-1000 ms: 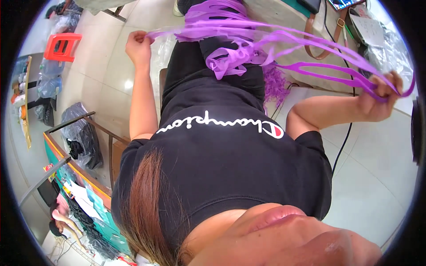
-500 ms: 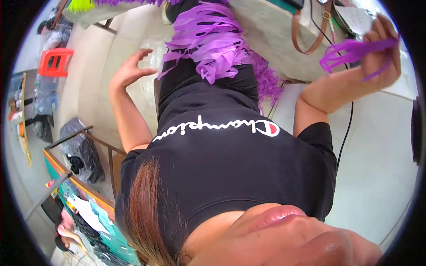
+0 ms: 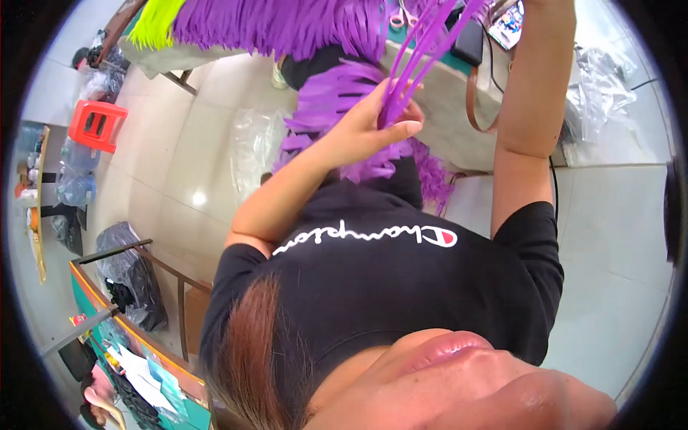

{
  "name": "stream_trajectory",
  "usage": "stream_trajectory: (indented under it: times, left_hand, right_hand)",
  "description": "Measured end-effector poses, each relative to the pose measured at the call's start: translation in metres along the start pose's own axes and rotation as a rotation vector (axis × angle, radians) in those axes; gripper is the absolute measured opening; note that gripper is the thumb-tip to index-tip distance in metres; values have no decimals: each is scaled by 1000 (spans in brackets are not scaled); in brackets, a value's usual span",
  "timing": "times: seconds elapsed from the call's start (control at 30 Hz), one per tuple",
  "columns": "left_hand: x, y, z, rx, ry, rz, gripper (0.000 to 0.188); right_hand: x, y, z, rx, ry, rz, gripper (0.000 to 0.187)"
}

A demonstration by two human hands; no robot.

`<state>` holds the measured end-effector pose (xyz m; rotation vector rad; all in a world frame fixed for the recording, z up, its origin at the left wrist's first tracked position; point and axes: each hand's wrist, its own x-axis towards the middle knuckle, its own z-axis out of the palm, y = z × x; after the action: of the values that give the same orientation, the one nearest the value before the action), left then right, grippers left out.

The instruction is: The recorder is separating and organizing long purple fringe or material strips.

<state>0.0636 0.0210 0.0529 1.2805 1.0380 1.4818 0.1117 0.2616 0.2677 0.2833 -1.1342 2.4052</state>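
Note:
My left hand (image 3: 383, 118) is raised over my lap with its fingers curled round several thin purple strips (image 3: 423, 54). From that hand the strips run up and to the right, spread slightly apart, and leave the picture at the top edge. My right forearm (image 3: 534, 93) reaches straight up past the top edge, so the right hand itself is hidden. Beneath my left hand, a heap of wider purple ribbon strips (image 3: 322, 100) lies across my thighs. More crinkled purple strips (image 3: 432, 188) hang down beside my leg on the right.
On the table ahead lie a long purple fringe (image 3: 272, 25), a lime-green fringe (image 3: 154, 23), scissors (image 3: 403, 16) and a black box-shaped item (image 3: 467, 43). A brown strap (image 3: 473, 107) hangs off its edge. A red stool (image 3: 99, 125) and clear plastic (image 3: 252, 147) are at the left.
My left hand, open and empty before, has moved right and closed round the purple strips. My right hand has risen out of the picture. The view has tilted, showing more of the table.

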Motion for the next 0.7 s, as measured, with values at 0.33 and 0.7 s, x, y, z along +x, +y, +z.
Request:
stream_trajectory:
  times: [0.33, 0.7]
  left_hand:
    - [-44, 29, -62, -132, 387, 17, 25]
    - [38, 77, -232, 253, 788, 180, 30]
  right_hand:
    - [119, 23, -26, 10, 126, 39, 15]
    - [417, 36, -134, 236, 381, 411, 22]
